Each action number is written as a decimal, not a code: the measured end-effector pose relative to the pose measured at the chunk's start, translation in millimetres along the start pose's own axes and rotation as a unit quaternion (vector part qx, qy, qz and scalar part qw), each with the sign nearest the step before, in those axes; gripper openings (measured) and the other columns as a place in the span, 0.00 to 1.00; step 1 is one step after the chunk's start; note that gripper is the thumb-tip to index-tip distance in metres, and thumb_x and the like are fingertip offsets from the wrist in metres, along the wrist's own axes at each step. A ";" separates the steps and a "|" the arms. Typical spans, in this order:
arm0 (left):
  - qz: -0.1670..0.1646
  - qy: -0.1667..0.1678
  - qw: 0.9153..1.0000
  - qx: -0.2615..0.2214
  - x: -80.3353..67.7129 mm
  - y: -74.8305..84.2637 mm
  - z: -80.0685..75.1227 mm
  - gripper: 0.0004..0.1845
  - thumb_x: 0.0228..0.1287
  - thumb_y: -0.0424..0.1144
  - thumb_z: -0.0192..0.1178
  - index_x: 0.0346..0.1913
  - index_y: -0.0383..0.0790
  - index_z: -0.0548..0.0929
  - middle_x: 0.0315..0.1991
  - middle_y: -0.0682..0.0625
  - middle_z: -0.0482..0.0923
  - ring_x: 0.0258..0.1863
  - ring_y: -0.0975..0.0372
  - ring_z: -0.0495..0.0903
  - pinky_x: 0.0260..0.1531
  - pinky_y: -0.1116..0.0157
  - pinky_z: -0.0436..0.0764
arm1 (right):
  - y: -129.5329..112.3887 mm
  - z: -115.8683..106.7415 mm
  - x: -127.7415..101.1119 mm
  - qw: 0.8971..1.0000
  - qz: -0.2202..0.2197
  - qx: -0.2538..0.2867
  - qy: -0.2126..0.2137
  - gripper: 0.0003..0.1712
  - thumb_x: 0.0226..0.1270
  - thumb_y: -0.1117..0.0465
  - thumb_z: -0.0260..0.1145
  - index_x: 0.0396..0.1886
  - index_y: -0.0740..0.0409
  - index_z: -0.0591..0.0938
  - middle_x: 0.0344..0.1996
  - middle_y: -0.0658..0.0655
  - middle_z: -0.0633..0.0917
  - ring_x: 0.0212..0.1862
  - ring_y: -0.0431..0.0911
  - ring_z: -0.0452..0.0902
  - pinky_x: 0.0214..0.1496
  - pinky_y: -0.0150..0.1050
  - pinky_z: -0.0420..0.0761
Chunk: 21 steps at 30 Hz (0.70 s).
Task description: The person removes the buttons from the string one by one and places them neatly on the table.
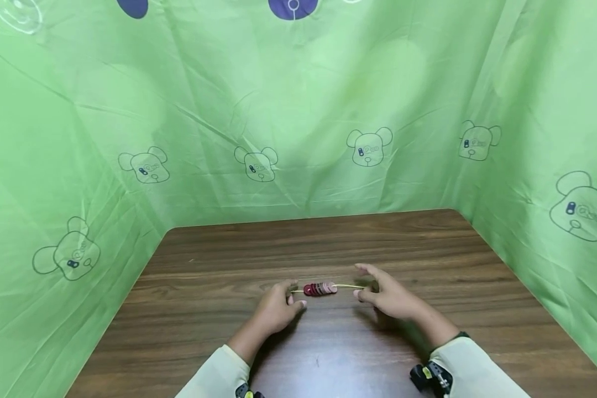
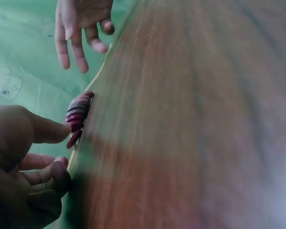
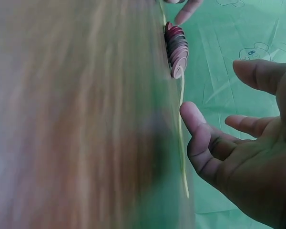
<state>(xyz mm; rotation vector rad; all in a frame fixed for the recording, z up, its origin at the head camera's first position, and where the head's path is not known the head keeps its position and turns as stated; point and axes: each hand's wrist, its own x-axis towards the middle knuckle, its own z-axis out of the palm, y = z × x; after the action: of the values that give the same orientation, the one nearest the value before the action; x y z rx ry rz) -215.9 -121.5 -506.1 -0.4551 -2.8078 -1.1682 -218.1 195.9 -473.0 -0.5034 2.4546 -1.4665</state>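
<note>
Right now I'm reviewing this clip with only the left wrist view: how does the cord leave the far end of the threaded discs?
Observer: In the right wrist view, the yellow cord emerges from the face of the pale pink end disc.
Operator: And where does it end?
Observer: That view shows its tip uncovered, beside the right hand.
Operator: Is anything worn on that arm?
Observer: Yes, the head view shows a dark device near the wrist.
</note>
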 end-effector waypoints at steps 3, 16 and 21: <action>0.014 0.009 1.000 0.021 3.0 -7.2 5.3 0.28 0.66 0.43 0.77 0.64 0.30 0.85 0.25 0.58 0.75 0.24 0.68 0.71 0.34 0.63 0.76 | -1.0 4.7 5.8 0.999 -0.010 0.031 -0.009 0.43 0.79 0.63 0.68 0.84 0.72 0.60 0.74 0.80 0.73 0.52 0.51 0.85 0.39 0.40 0.86; -0.040 -0.007 0.998 0.037 7.6 0.4 4.3 0.27 0.65 0.44 0.78 0.64 0.37 0.87 0.25 0.57 0.76 0.26 0.68 0.72 0.33 0.66 0.74 | 3.1 22.7 19.8 0.999 -0.021 0.039 -0.020 0.38 0.76 0.66 0.69 0.79 0.74 0.66 0.72 0.80 0.75 0.51 0.51 0.82 0.39 0.36 0.84; -0.045 -0.001 0.999 0.002 11.4 -7.0 5.7 0.24 0.64 0.41 0.79 0.61 0.40 0.90 0.23 0.57 0.75 0.23 0.70 0.70 0.26 0.69 0.70 | 4.7 23.9 23.5 0.999 -0.024 0.036 -0.018 0.37 0.75 0.66 0.72 0.78 0.73 0.69 0.71 0.79 0.76 0.46 0.51 0.84 0.35 0.38 0.86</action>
<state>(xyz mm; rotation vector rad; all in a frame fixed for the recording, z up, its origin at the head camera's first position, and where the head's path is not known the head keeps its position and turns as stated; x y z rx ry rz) -228.6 -119.4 -513.0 -0.3330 -2.8589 -1.1793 -231.4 169.2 -489.0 -0.5716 2.3694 -1.5443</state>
